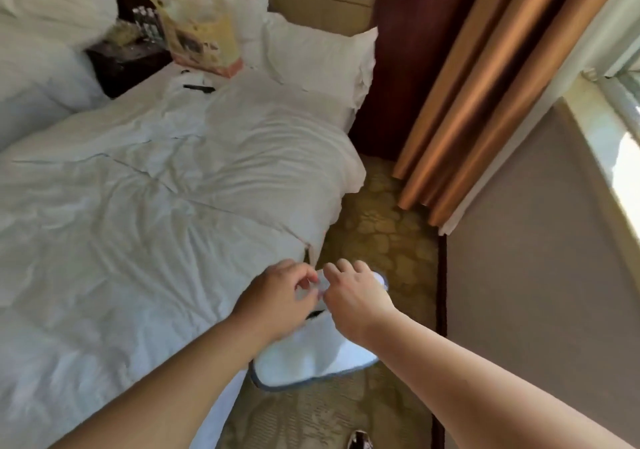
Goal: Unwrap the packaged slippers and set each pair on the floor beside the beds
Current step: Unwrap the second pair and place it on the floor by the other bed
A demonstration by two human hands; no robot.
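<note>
- Our left hand (pixel 277 298) and right hand (pixel 355 298) meet, fingers (pixel 308 279) pinched on the white slippers (pixel 311 355)
- The pair hangs above the patterned carpet (pixel 388 240); just off the edge of the rumpled bed (pixel 138 206)
- A yellow bag (pixel 202 41) sits by the pillows (pixel 318 53); well apart

Soft cloth under my fingers, gloss by the window

My left hand (pixel 277 296) and right hand (pixel 353 296) are pinching thin, clear, shiny film on the slippers (pixel 311 358), which are looking like matt white terry cloth with a grey bound edge. The bed (pixel 138 206) is showing creased, matt white cotton. The carpet (pixel 388 234) is looking dull and patterned, the curtain (pixel 485 85) is gleaming like satin, and the bag (pixel 201 40) is looking like crinkled plastic.
</note>
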